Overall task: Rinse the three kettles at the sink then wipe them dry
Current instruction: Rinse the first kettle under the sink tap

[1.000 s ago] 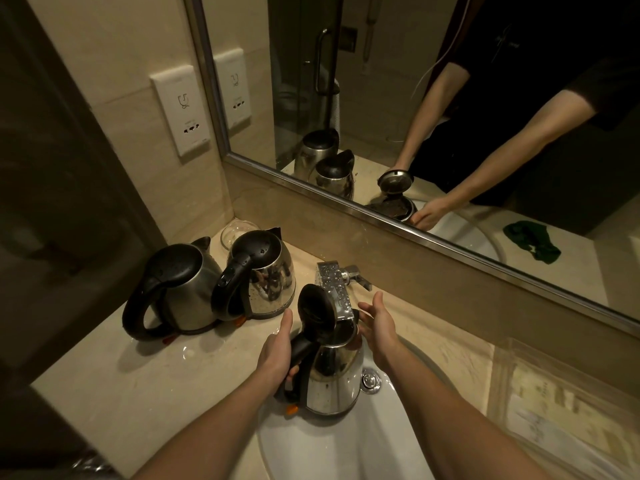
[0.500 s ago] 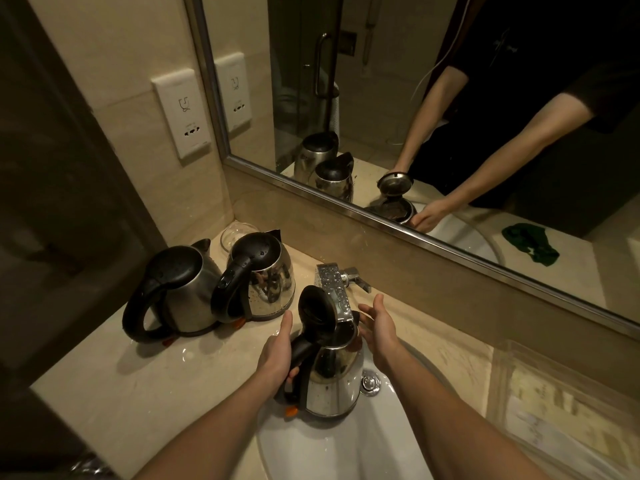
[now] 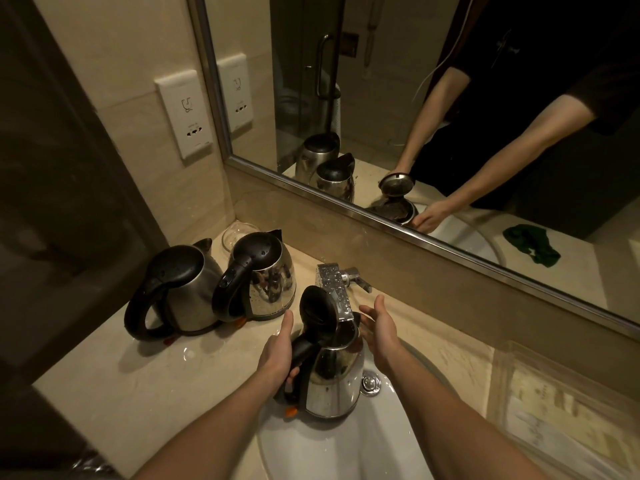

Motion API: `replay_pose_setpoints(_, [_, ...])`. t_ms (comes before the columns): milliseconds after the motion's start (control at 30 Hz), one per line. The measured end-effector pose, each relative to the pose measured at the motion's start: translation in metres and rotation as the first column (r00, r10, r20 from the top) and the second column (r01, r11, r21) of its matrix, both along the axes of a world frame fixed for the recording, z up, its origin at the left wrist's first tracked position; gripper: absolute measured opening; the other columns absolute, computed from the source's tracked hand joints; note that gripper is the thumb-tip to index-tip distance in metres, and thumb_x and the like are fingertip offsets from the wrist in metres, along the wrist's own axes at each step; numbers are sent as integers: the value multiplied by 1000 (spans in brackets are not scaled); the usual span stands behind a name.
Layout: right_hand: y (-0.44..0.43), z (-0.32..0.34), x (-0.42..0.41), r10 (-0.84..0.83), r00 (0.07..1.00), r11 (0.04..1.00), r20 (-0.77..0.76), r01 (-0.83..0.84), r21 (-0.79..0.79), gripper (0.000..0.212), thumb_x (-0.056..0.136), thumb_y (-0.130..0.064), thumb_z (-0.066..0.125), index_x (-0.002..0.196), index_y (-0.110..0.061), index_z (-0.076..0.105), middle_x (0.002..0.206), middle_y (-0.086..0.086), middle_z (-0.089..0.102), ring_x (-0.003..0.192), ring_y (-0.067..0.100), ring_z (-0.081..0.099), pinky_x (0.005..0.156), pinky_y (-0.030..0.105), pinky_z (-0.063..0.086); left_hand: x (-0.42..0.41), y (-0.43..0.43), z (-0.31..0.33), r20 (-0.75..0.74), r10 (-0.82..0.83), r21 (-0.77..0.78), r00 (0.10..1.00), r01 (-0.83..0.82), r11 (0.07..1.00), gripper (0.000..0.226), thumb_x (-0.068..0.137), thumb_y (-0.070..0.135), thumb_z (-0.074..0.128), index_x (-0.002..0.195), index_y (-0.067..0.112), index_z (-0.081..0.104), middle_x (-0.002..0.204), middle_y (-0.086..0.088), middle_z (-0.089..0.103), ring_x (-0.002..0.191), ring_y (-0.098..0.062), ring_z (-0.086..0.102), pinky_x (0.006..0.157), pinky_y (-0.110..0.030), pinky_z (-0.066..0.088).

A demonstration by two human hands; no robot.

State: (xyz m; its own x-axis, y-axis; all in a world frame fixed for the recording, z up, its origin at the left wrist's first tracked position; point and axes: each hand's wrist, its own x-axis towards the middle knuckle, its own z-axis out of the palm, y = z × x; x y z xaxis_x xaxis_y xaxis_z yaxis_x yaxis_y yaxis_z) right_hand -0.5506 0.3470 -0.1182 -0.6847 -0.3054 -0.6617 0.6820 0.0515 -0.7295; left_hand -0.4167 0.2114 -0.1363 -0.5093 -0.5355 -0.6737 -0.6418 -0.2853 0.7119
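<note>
A steel kettle (image 3: 332, 379) with its black lid flipped up stands over the white sink (image 3: 332, 448), its mouth under the chrome tap (image 3: 334, 289). My left hand (image 3: 278, 355) grips its black handle. My right hand (image 3: 379, 327) is beside the kettle's right rim, fingers straight and spread; I cannot tell if it touches the steel. Two more steel kettles, lids closed, stand on the counter at left: one (image 3: 180, 292) near the wall edge, another (image 3: 263, 278) beside the tap. Both are beaded with water drops.
A beige counter (image 3: 138, 382) surrounds the sink, wet near the kettles. A small glass dish (image 3: 235, 233) sits in the back corner. The mirror (image 3: 450, 133) reflects a green cloth. A clear tray (image 3: 568, 410) with papers lies at right. A wall socket (image 3: 185, 119) is above.
Nothing has visibly changed apart from a slight shift of the camera; both hands and the kettle stay where they were.
</note>
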Motion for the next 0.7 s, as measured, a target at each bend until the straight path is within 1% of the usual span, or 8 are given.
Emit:
replay_pose_setpoints(67, [0,0,0,-4,1000,1000,-1,4,2,63,98,-56,33,126,-4,56,129,14,57,112,25,58,105,37,41,0,1,0,0,5,4,1000,-5,1000,77,92,78,24,79,9,54,53,-5,52,38,-15,50,42,-24,40])
replay_pose_setpoints(167, [0,1,-1,0,1000,1000,-10,0,5,64,99,-55,31,128,-3,55,130,14,56,108,23,56,107,38,39,0,1,1,0,2,12,1000,-2,1000,76,92,79,24,74,10,50,50,-5,50,35,-14,48,41,-23,39])
replay_pose_setpoints(233, [0,1,-1,4,1000,1000,-15,-4,9,65,99,-55,31,129,-3,54,133,15,55,110,24,55,107,38,38,-1,2,2,-8,7,13,1000,-7,1000,74,92,77,24,73,11,51,52,-5,51,37,-14,49,40,-23,39])
replay_pose_setpoints(300, [0,1,-2,2,1000,1000,-15,-2,10,64,99,-55,31,129,-3,54,135,15,54,117,25,54,109,39,37,-1,2,2,-8,12,9,1000,-12,1000,73,93,77,25,74,12,51,55,-6,53,40,-15,50,40,-22,39])
replay_pose_setpoints(367, [0,1,-2,4,1000,1000,-13,-4,12,63,99,-55,31,128,-4,54,136,15,53,123,27,52,111,39,35,-1,1,2,-5,7,4,1000,-7,1000,74,93,76,24,79,10,53,57,-6,53,43,-16,51,40,-22,39])
replay_pose_setpoints(433, [-1,1,-3,4,1000,1000,-15,-4,12,63,99,-55,32,128,-4,54,136,15,53,125,28,51,111,39,35,-1,1,2,-3,4,2,1000,-4,1000,75,93,76,24,88,7,54,58,-7,53,45,-16,51,40,-22,39])
replay_pose_setpoints(467, [-1,0,-3,2,1000,1000,-17,-2,12,63,99,-55,32,128,-4,54,136,15,53,125,28,50,111,39,35,-1,0,1,-1,1,1,1000,-1,1000,76,93,76,24,90,7,54,57,-6,53,44,-16,51,41,-22,40])
replay_pose_setpoints(700, [-2,-2,-3,-4,999,1000,-34,4,0,62,99,-55,32,126,-4,55,137,16,53,128,26,49,113,39,34,-1,0,2,-5,-12,10,1000,12,1000,77,93,77,22,79,8,54,52,-5,51,35,-12,49,39,-21,39])
